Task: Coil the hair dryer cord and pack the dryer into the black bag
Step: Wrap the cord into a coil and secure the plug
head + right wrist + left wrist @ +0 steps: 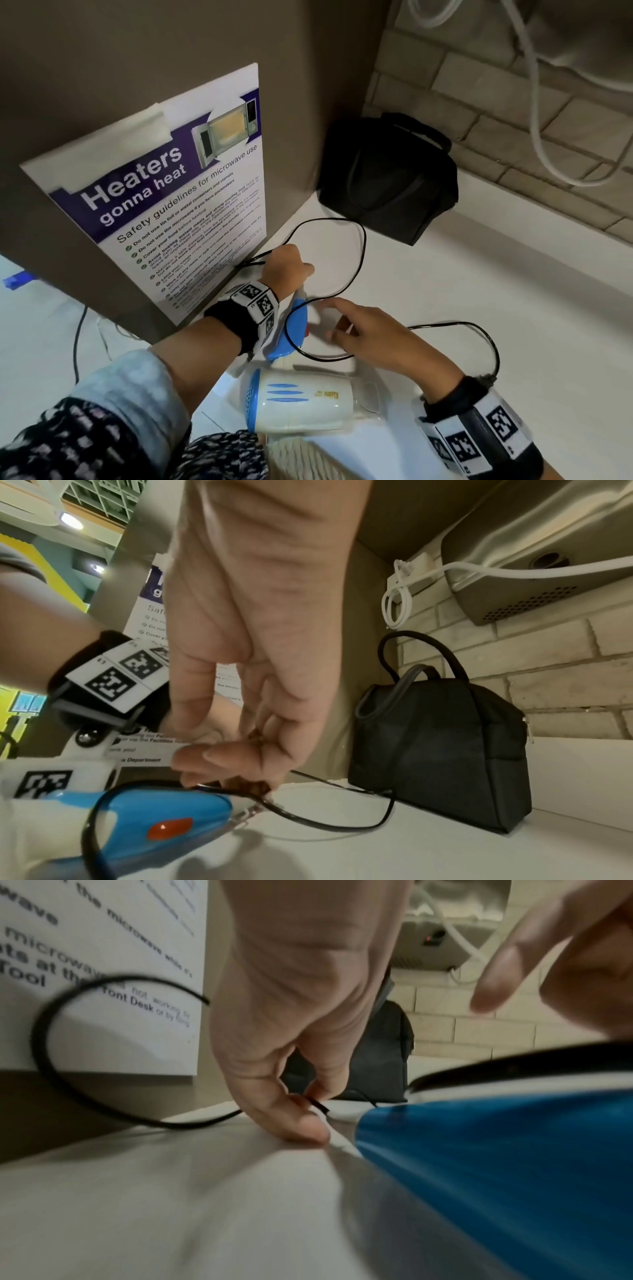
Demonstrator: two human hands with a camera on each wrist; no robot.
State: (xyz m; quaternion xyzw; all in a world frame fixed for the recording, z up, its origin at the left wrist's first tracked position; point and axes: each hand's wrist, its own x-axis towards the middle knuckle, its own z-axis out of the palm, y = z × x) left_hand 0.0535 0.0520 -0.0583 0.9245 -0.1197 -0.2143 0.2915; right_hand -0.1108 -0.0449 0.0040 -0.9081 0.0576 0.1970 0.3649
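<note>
A white hair dryer (308, 404) with a blue handle (294, 329) lies on the white counter (479, 274) close to me. Its black cord (363, 246) runs in loose loops over the counter. My left hand (284, 263) pinches the cord between thumb and finger (308, 1102), just beyond the handle (479, 1164). My right hand (332, 315) hovers over the loop by the handle's end with its fingers spread and loosely bent, fingertips (253, 785) at the cord (342, 826). The black bag (390, 181) stands upright in the back corner with its handles up (438, 750).
A microwave safety poster (164, 205) covers the panel on the left, right beside my left hand. A brick wall (513, 120) runs behind the bag, with a white cable (534, 102) and a grey appliance (548, 547) above it.
</note>
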